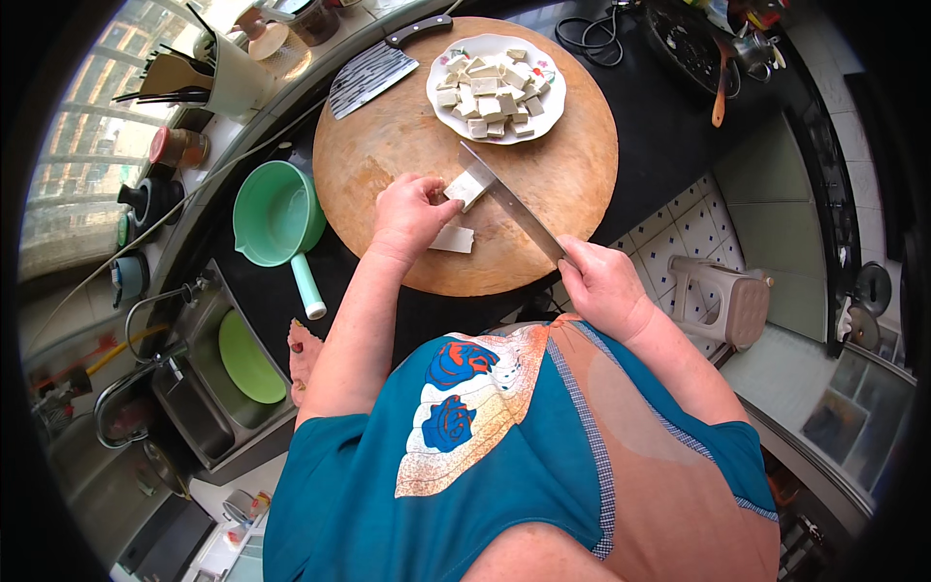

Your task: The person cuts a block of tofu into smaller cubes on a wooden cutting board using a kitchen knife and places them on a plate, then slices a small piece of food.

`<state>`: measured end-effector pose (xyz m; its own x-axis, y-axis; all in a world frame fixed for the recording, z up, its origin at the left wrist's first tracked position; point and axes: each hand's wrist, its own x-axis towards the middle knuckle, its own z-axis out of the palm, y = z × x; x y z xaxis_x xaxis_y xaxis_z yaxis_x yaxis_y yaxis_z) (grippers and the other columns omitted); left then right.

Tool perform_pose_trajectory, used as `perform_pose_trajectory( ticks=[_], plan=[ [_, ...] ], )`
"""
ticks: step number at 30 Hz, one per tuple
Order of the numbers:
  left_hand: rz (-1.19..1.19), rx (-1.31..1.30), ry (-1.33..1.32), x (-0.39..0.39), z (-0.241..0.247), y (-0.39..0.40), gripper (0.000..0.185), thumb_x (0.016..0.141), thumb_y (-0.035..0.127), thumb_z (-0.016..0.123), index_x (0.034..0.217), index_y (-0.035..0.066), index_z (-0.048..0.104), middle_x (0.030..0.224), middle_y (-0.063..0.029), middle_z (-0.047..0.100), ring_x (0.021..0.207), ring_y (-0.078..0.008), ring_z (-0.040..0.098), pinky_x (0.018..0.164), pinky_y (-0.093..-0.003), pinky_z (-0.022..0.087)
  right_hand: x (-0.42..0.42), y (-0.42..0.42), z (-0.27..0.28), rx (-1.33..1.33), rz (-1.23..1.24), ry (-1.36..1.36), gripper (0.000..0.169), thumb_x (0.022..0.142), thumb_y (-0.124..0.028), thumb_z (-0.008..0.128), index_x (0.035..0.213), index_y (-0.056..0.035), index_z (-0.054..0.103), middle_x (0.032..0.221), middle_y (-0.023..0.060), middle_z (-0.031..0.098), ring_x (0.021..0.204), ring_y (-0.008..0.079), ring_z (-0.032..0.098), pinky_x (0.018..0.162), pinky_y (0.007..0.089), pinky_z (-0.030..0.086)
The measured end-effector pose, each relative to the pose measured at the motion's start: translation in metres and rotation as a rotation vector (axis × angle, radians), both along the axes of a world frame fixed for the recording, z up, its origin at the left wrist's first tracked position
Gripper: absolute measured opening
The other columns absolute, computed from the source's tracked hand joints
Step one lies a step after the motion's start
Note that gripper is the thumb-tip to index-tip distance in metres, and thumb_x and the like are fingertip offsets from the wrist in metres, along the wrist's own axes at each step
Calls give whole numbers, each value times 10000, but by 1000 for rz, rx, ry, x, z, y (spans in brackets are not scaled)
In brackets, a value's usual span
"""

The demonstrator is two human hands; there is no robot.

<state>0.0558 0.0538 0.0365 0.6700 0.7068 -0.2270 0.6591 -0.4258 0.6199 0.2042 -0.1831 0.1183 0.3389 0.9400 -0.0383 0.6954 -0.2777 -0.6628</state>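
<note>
My left hand [411, 214] pinches a small white block of what looks like tofu [464, 189] on a round wooden chopping board [567, 174]. In my right hand [605, 287] is a knife, gripped at its handle, which my fingers hide. Its narrow blade [527, 218] slants up and left, with the edge at the right side of the block. A flat white slice [452, 239] lies on the board just below my left fingers. At the board's far side, a white scalloped plate [549, 122] holds a heap of pale cubes [489, 94].
A cleaver [374, 76] rests at the board's upper left. Beside the board stands a green plastic ladle [273, 211]; a sink [193, 407] with a green basin [251, 356] lies lower left. A wok [687, 47] and black cable [593, 36] are upper right, a plastic stool [727, 298] right.
</note>
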Motion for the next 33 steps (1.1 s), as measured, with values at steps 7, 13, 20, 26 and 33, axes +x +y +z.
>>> perform_pose_trajectory(
  ticks=[7,13,20,26,33],
  plan=[
    [-35,151,45,8,2,-8,320,710,416,781,865,137,761,896,-57,683,876,-251,654,822,-386,507,-6,8,-5,10,28,-21,147,854,-33,554,998,-41,583,797,198,641,745,397,640,657,469,523],
    [-49,221,24,9,-5,-12,298,706,411,778,834,142,756,880,-60,682,886,-253,654,814,-398,496,-3,15,-14,-144,69,-97,203,863,-34,575,1063,-28,607,830,206,645,773,397,641,670,449,523],
    [-13,205,3,7,-10,-12,304,690,398,787,839,135,755,885,-55,683,911,-254,650,823,-406,485,2,-1,-7,-44,-48,249,247,887,-38,585,1131,-16,616,765,136,662,652,271,653,602,375,530],
    [23,56,-26,8,-4,-15,476,695,352,805,1088,100,709,1113,-100,637,1036,-287,629,898,-400,514,15,-38,-25,-11,-444,1028,216,942,-40,593,1151,7,622,900,51,675,577,101,598,538,236,528],
    [-75,25,-6,20,13,-16,561,726,263,801,1238,95,644,1210,-107,590,1037,-282,628,910,-377,528,17,-43,-57,-101,-559,1367,233,925,-67,634,1155,-30,621,934,78,697,551,120,619,498,222,510]
  ],
)
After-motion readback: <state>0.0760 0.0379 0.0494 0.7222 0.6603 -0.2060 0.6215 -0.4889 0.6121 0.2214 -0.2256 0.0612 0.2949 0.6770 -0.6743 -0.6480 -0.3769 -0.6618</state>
